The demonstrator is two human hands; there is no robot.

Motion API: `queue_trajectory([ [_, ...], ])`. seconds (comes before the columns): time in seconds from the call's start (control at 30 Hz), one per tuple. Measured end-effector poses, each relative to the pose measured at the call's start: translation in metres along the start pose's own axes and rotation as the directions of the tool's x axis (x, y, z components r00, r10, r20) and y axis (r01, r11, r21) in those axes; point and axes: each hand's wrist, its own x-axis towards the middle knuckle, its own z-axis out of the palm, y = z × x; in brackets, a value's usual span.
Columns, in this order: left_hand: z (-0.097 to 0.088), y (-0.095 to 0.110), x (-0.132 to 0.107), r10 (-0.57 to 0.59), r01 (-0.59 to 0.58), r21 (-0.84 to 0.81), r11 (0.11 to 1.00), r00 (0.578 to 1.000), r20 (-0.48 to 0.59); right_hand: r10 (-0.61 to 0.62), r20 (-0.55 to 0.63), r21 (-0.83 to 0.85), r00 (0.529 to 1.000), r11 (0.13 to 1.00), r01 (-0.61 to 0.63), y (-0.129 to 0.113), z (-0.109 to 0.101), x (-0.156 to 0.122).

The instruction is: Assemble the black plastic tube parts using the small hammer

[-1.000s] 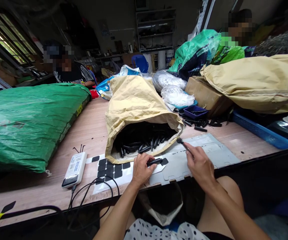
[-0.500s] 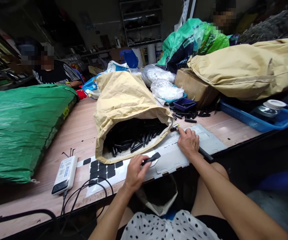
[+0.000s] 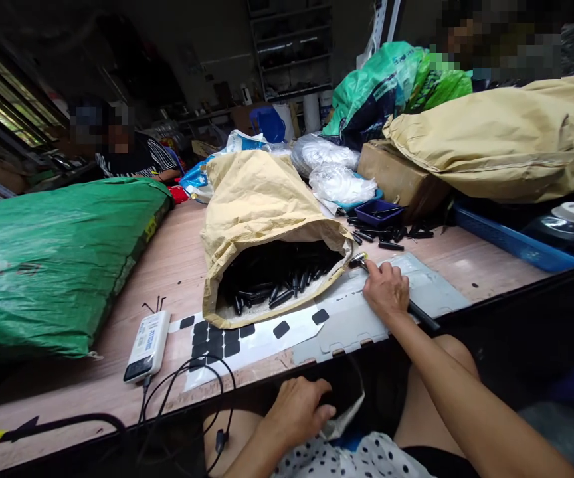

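Two bare hands, head view. Right hand clamped on a hammer, gripped close under its head; black handle runs out past the wrist. Hammer head sits just beside the right lip of the tan sack, above the grey board; whether it touches either, can't tell. Left hand below the table edge, over the lap, near a pale bag; thumb apart from loosely bent fingers, nothing visible in them. Black pieces heaped inside the sack's mouth. White sheet with black squares lies partly under the sack; two squares at its right end set apart.

Handling, my judgement: so short a grip should favour control over force. Best keep fingertips behind the striking face, sack lip clear of the hammer, grey board flat and steady. Left fingers look well clear of the head; worth keeping that gap.
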Motion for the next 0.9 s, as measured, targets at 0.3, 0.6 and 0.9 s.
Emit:
queue_trajectory([
  [0.3,-0.119,-0.013,0.057,-0.207,0.338,0.105,0.935,0.762,-0.613,-0.001,0.001,0.012,1.0,1.0,0.001,0.0,0.001,0.001],
  [0.6,-0.08,-0.015,0.04,-0.003,0.211,0.213,0.954,0.717,-0.697,0.007,0.009,0.002,1.0,1.0,-0.007,-0.003,-0.003,0.001],
  [0.9,-0.059,-0.028,0.066,0.123,-0.173,-0.005,0.985,0.721,-0.682,0.019,0.042,0.072,0.999,0.997,-0.022,0.002,-0.004,0.005],
])
